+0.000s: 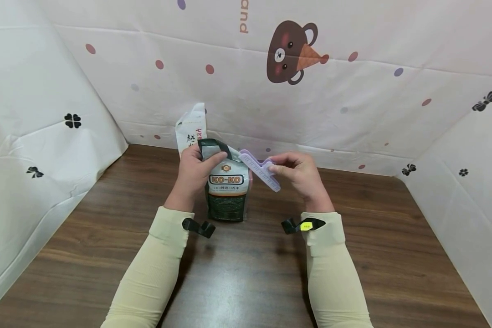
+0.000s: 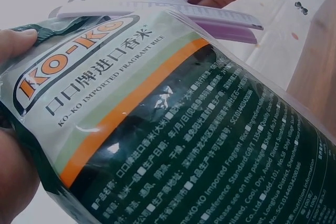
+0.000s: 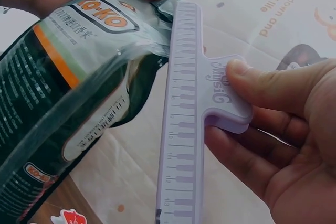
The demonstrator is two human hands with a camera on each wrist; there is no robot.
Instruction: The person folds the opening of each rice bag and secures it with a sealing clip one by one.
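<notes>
The left hand [image 1: 193, 171] grips the rice bag [image 1: 227, 193] by its top, the likely soft, slick weight below those fingers. The right hand [image 1: 301, 174] pinches a probably light, stiff clip [image 1: 259, 170] at its handles, seemingly its best hold.

The left hand [image 1: 192, 176] and rice bag [image 1: 227, 202] hide the bottom of a white packet [image 1: 191, 124] near the tabletop's [image 1: 373, 241] back edge; the right wrist view crops the clip [image 3: 182, 114].

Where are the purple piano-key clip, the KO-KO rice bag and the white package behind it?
Purple piano-key clip [image 3: 184, 111], right wrist view: middle of its long bar.
KO-KO rice bag [image 1: 227, 188], head view: front, just below the logo.
White package [image 1: 191, 127], head view: its visible upper part.
</notes>
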